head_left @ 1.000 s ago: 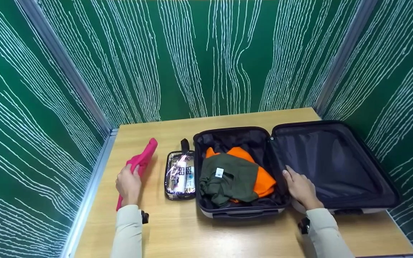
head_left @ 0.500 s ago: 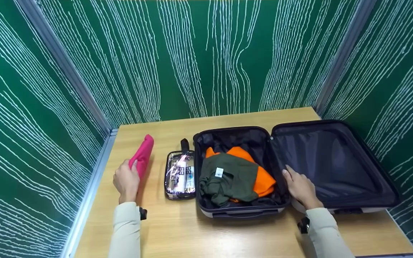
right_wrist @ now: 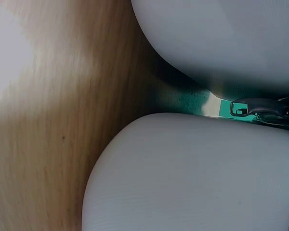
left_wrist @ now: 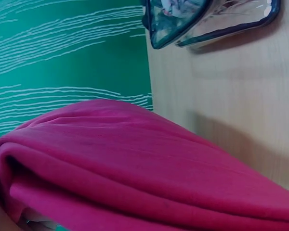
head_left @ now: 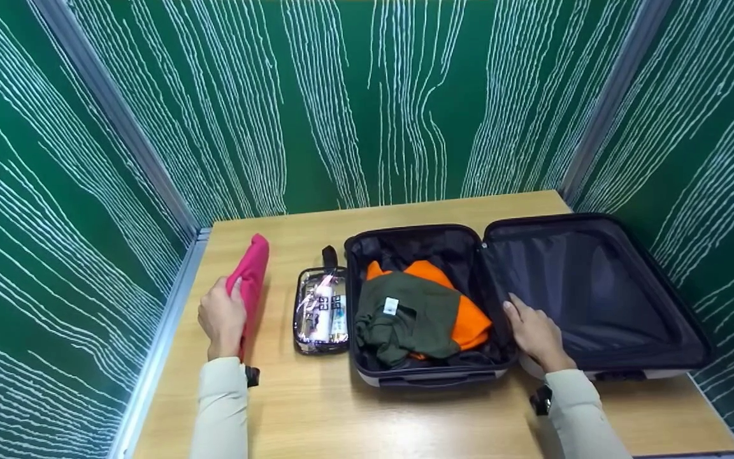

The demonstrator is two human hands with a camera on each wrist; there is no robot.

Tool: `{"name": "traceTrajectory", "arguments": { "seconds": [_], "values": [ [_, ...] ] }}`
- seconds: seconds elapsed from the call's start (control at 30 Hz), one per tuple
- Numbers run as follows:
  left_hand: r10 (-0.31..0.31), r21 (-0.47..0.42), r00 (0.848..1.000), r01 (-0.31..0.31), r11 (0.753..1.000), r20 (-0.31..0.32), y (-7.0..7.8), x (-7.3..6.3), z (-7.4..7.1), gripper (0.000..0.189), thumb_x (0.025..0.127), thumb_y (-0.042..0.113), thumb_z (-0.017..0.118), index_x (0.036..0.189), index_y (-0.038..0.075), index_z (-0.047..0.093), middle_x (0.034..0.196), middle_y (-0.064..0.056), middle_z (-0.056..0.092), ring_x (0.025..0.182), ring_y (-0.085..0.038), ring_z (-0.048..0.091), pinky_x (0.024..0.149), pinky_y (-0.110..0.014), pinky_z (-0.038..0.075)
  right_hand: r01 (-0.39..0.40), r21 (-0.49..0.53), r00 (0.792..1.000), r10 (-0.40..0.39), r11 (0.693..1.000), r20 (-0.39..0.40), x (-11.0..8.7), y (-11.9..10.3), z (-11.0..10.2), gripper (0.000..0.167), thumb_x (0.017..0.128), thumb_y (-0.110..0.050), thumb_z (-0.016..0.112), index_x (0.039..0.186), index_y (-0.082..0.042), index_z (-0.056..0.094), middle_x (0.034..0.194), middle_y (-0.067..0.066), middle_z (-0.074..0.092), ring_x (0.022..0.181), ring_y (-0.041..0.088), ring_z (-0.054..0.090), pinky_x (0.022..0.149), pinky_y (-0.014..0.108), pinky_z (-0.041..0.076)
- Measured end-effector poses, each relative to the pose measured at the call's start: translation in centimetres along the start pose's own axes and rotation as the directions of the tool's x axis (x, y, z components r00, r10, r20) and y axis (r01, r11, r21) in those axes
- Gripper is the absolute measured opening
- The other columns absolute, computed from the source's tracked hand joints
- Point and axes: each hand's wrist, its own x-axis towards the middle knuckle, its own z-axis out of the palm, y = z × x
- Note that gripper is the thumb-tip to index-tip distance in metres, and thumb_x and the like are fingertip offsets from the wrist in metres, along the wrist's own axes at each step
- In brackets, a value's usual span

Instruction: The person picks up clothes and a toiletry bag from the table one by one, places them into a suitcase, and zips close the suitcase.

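My left hand (head_left: 222, 315) grips a folded pink piece of clothing (head_left: 251, 274) on the left, its lower end hanging past the wrist. In the left wrist view the pink clothing (left_wrist: 135, 163) fills the lower half in soft folds, with only a sliver of hand at the left edge. My right hand (head_left: 538, 335) holds the rim of an open suitcase (head_left: 434, 380) beside the hinge, at the lid's (head_left: 571, 287) near left corner. Inside the suitcase lie a dark green garment (head_left: 427, 319) with a white label and an orange garment (head_left: 471, 325).
A clear toiletry pouch (head_left: 320, 310) with bottles stands against the suitcase's left side. Wooden table (head_left: 297, 408) extends in front. Green walls (head_left: 392, 108) enclose the back and sides. In the right wrist view, two pale suitcase shells (right_wrist: 192, 173) flank a zipper pull (right_wrist: 239, 109).
My left hand has shifted slightly left and away from me, raising and turning the pink clothing more upright. The right hand and suitcase have stayed put.
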Motion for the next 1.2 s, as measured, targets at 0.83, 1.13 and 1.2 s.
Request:
{"name": "traceTrajectory", "arguments": {
  "seconds": [0.83, 1.13, 1.2],
  "values": [
    [0.093, -0.043, 0.990, -0.099, 0.994, -0.108, 1.5, 0.1, -1.6, 0.028, 0.102, 0.033, 0.060, 0.100, 0.007, 0.069, 0.081, -0.024, 0.068, 0.083, -0.052, 0.066, 0.066, -0.061, 0.046, -0.031, 0.008, 0.999, 0.031, 0.999, 0.021, 0.1, -0.1, 0.0, 0.066, 0.110, -0.053, 0.025, 0.155, -0.007, 0.042, 0.141, 0.033, 0.055, 0.119, 0.058, 0.057, 0.092, 0.071, 0.045],
    [0.098, -0.040, 0.991, -0.103, 0.994, -0.095, 2.4, -0.1, -2.4, 0.028, 0.103, 0.033, 0.059, 0.103, 0.007, 0.069, 0.087, -0.025, 0.070, 0.088, -0.052, 0.067, 0.069, -0.061, 0.047, -0.037, 0.005, 0.999, 0.037, 0.999, 0.028, 0.0, -0.2, -0.2, 0.066, 0.110, -0.052, 0.025, 0.155, -0.007, 0.042, 0.140, 0.034, 0.056, 0.118, 0.058, 0.057, 0.091, 0.071, 0.045],
    [0.100, -0.042, 0.990, -0.105, 0.994, -0.095, 2.6, -0.1, -2.6, 0.028, 0.103, 0.033, 0.059, 0.103, 0.007, 0.070, 0.088, -0.025, 0.071, 0.089, -0.052, 0.067, 0.070, -0.061, 0.048, -0.037, 0.004, 0.999, 0.037, 0.999, 0.030, 0.0, -0.2, -0.3, 0.066, 0.110, -0.052, 0.025, 0.155, -0.007, 0.042, 0.140, 0.034, 0.055, 0.118, 0.059, 0.057, 0.090, 0.071, 0.046]
  ]
}}
